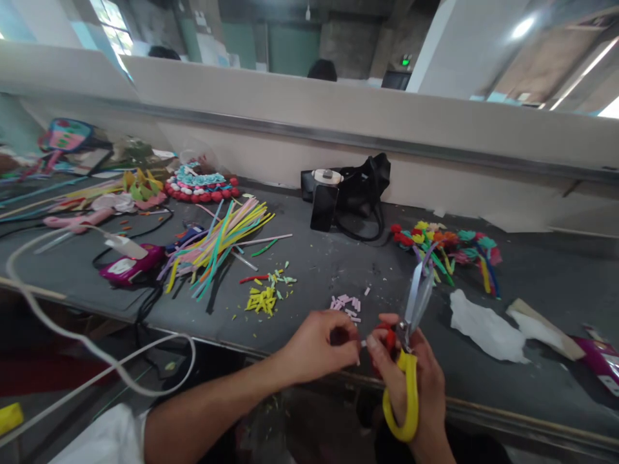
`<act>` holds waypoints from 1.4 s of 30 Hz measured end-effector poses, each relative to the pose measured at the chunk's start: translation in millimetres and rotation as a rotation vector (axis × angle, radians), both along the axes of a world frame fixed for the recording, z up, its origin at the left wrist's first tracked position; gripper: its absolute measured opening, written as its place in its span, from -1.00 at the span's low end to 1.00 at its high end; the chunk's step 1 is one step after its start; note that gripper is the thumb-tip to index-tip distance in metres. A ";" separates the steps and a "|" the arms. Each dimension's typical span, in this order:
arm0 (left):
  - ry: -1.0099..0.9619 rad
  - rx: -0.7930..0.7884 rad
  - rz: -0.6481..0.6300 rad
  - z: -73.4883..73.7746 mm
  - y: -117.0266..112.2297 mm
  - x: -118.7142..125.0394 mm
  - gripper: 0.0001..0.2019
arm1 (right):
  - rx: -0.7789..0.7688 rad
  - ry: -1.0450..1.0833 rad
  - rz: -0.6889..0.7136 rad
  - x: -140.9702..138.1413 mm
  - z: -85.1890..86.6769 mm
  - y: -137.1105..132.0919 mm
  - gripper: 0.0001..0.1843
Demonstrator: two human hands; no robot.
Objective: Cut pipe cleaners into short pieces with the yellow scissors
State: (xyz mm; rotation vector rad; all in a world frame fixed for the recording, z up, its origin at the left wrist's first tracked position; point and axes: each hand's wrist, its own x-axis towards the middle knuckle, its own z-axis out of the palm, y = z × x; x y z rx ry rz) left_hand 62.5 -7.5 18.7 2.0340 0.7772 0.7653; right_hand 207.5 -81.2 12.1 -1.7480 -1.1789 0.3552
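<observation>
My right hand (416, 386) holds a pair of scissors (407, 386), one handle yellow and the other red, with the blades pointing up and away over the table. Its thumb and index finger come together beside a tiny pale bit. Close by on the left, the thumb and fingertips of my left hand (324, 348) are pinched together; a small pale end shows below them, too little to name. Just beyond my hands lies a small heap of cut lilac pieces (345, 304). Farther left are cut yellow pieces (261, 299) with some pale green ones.
Coloured fuzzy stems (222, 241) lie bundled at left, near a purple device (133, 264) and a white cable (62, 306). A black bag (362, 187) and phone (324, 207) stand at the back. Coloured flowers (445, 241) and white paper (486, 325) lie right.
</observation>
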 end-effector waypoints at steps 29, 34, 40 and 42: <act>-0.748 -0.926 0.168 8.6 14.0 -7.1 -0.81 | 0.082 -0.602 0.210 4.2 -32.2 -2.2 -0.68; -0.677 -0.834 0.194 8.4 14.9 -8.6 -0.80 | 0.049 -0.641 0.193 7.0 -34.0 -4.2 -0.68; -0.603 -0.752 0.200 13.6 16.8 -11.7 -0.80 | 0.053 -0.668 0.204 11.4 -32.9 -7.0 -0.69; -0.585 -0.744 0.187 15.4 17.5 -13.2 -0.82 | 0.036 -0.660 0.214 12.0 -31.8 -7.1 -0.69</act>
